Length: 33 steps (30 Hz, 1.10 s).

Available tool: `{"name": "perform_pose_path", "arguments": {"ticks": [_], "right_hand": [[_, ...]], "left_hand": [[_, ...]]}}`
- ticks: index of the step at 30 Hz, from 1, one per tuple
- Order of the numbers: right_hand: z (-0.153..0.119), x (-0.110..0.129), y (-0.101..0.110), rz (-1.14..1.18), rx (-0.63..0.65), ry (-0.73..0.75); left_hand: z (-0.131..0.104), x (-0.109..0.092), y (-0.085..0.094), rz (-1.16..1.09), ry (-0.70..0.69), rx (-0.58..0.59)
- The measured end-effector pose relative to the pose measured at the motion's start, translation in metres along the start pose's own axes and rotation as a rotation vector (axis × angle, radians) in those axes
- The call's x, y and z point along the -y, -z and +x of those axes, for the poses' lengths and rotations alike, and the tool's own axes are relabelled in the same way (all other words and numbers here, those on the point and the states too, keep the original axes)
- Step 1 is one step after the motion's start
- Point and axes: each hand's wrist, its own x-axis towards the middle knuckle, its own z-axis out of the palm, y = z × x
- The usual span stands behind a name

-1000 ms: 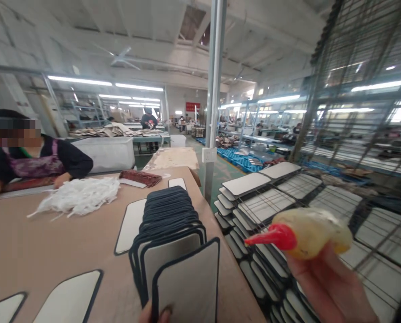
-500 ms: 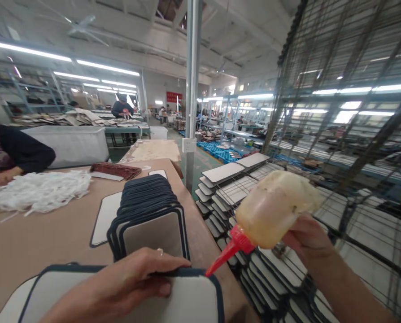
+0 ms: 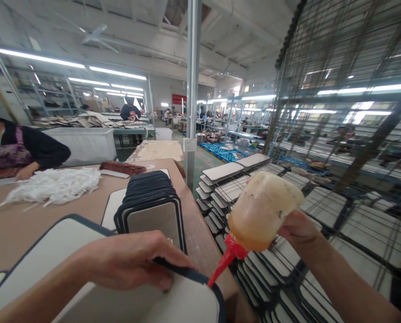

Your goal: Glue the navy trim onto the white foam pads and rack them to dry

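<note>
My left hand [image 3: 136, 264] is closed on the dark edge of a pale flat panel [image 3: 183, 298] with rounded corners, thumb on the pale face. My right hand [image 3: 294, 226] grips a cloudy squeeze bottle [image 3: 263, 208] of yellowish liquid, tipped downward. Its red nozzle [image 3: 222, 264] reaches the panel's border near the right corner. Just beyond my left hand, a row of dark-edged panels [image 3: 151, 206] stands on edge on the brown-covered table [image 3: 86, 213].
White strips [image 3: 57, 186] lie heaped at the left, near another person's hand [image 3: 27, 171]. A dark red bundle [image 3: 121, 168] rests behind the row. Wire racks [image 3: 234, 190] stacked with panels stand at the right, beside a metal post [image 3: 191, 166].
The panel in my left hand has tilted, its left end rising. The bottle has shifted slightly left and its nozzle points more steeply down. My view has turned a little left.
</note>
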Motion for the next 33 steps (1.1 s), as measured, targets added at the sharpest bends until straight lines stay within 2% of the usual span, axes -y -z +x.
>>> {"name": "perform_pose_path", "arguments": {"ticks": [5, 10, 15, 20, 26, 29, 33], "right_hand": [[0.0, 0.003, 0.002, -0.007, 0.109, -0.016], [-0.001, 0.003, 0.007, 0.003, 0.134, 0.011], [-0.003, 0.0, 0.01, -0.003, 0.133, 0.053], [-0.005, -0.007, 0.019, -0.09, 0.153, 0.163], [-0.017, -0.019, 0.025, -0.091, 0.047, 0.182], [-0.02, -0.024, 0.024, -0.048, -0.04, 0.17], [-0.02, -0.031, 0.024, -0.018, -0.086, 0.167]], "left_hand": [[-0.002, -0.01, -0.002, 0.018, 0.011, -0.019], [-0.006, -0.016, -0.003, 0.049, 0.102, -0.057], [-0.01, -0.018, -0.003, 0.006, 0.071, -0.103], [-0.015, -0.007, -0.006, 0.004, 0.086, -0.222], [-0.02, 0.006, -0.01, -0.08, 0.053, -0.289], [-0.02, 0.02, -0.012, -0.103, 0.028, -0.336], [-0.02, 0.038, -0.014, -0.157, 0.023, -0.379]]}}
